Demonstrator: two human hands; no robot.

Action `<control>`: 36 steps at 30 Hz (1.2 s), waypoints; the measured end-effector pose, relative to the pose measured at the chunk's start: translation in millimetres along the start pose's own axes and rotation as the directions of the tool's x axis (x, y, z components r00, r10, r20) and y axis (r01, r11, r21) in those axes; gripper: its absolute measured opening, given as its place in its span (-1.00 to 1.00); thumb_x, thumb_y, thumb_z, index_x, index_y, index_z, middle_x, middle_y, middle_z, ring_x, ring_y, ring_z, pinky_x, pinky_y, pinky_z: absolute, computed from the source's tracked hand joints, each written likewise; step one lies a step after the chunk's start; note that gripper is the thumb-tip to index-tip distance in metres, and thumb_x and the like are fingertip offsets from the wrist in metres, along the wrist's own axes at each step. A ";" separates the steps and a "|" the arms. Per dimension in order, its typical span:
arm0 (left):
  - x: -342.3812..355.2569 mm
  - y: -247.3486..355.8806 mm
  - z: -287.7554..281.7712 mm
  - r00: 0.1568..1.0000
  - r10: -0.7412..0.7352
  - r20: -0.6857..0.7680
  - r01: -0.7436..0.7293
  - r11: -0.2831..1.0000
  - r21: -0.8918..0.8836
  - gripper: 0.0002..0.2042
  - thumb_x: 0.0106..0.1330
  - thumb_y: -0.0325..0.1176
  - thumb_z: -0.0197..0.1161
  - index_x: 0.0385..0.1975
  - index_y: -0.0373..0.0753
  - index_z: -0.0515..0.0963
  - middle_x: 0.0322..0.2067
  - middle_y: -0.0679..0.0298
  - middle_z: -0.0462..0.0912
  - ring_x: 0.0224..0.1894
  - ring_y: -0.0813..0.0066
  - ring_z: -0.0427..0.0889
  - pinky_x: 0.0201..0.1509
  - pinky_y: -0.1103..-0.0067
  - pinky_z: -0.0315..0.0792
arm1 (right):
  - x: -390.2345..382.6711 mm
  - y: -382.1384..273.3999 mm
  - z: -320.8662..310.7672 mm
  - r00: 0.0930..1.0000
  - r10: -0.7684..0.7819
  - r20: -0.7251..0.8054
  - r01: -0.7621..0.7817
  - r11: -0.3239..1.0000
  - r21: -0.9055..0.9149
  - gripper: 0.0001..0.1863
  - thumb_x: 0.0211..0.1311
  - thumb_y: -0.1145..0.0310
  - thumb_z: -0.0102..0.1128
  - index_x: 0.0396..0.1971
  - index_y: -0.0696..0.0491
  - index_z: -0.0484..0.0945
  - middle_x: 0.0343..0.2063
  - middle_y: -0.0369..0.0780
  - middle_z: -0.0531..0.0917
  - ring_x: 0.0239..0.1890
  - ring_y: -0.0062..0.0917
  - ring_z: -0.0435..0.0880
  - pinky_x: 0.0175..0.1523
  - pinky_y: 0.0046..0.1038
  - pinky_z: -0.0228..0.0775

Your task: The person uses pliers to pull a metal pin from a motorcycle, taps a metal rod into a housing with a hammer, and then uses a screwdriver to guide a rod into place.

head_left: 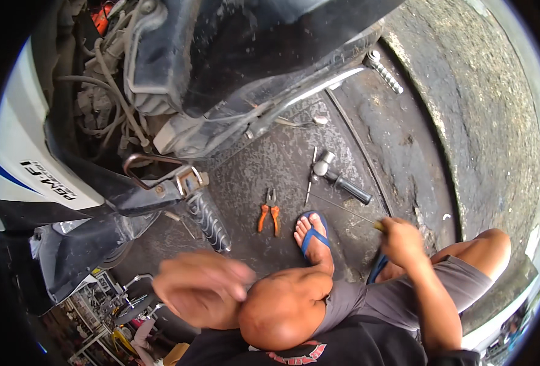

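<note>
Grimy floor (242,174) beside a motorcycle (154,100), my right hand (403,244) and left hand (203,287) well apart.
My right is clamped on the yellowish handle of a thin-shafted tool (377,225), whose long axis slants forward and leftward from the grip, its shaft passing just ahead of my left foot (314,235). My left, nearer the motorcycle, blurs beside my left knee (282,311); I cannot tell whether its fingers are closed. Just past the shaft lies a hammer (346,184), nearer my right, its handle angled back that way. By its head lies a slim metal rod (309,190); orange-handled pliers (269,211) rest farther left, handles toward me.
</note>
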State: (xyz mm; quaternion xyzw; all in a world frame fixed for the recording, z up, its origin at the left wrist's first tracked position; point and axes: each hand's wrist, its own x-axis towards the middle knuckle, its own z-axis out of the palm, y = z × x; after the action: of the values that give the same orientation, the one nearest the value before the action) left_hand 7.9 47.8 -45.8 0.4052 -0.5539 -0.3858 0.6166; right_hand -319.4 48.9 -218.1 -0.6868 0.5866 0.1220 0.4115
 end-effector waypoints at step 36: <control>-90.5 -213.1 -3.8 0.672 -0.736 0.085 0.740 0.668 -0.075 -0.77 0.58 -0.39 0.14 -0.04 -0.45 0.59 -0.51 0.38 0.54 -0.48 0.69 0.43 -0.39 0.67 0.36 | 124.3 -75.3 -34.7 0.916 0.231 -0.328 0.186 0.480 0.857 -0.79 0.34 0.28 0.26 -0.31 0.15 0.63 -0.51 -0.19 0.69 -0.47 -0.52 0.68 -0.32 -0.40 0.52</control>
State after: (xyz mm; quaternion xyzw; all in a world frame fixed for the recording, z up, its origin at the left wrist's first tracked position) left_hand -2.1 52.0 -277.1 0.5529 -0.3366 -0.6395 0.4148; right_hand -227.0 -65.4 -245.2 -0.3815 0.6457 -0.3319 0.5722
